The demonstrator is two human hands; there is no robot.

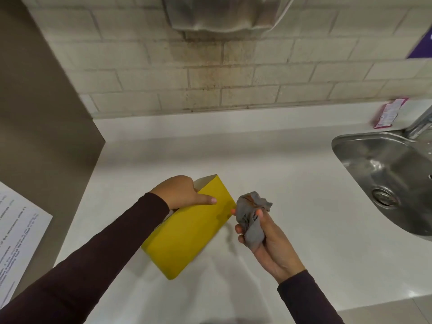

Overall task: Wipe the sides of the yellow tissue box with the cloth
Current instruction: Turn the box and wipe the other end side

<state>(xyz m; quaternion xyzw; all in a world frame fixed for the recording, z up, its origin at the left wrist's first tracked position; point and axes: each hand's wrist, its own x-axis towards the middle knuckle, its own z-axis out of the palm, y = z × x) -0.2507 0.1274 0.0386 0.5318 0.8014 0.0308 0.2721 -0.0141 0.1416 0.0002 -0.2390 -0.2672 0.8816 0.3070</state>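
Note:
The yellow tissue box (189,228) stands on the white counter (292,183), tilted up on one long edge so a broad yellow face looks at me. My left hand (181,192) grips its far upper end, thumb flat on the yellow face. My right hand (264,239) holds a bunched grey cloth (251,216) just right of the box. The cloth's left edge is at the box's far right corner; whether it touches I cannot tell. The box's opening is hidden.
A steel sink (385,174) with its drain and a tap (420,122) sit at the right. A pink packet (389,112) lies by the tiled wall. A brown partition (46,113) with a printed sheet (16,235) stands at the left. A metal dispenser (224,12) hangs above.

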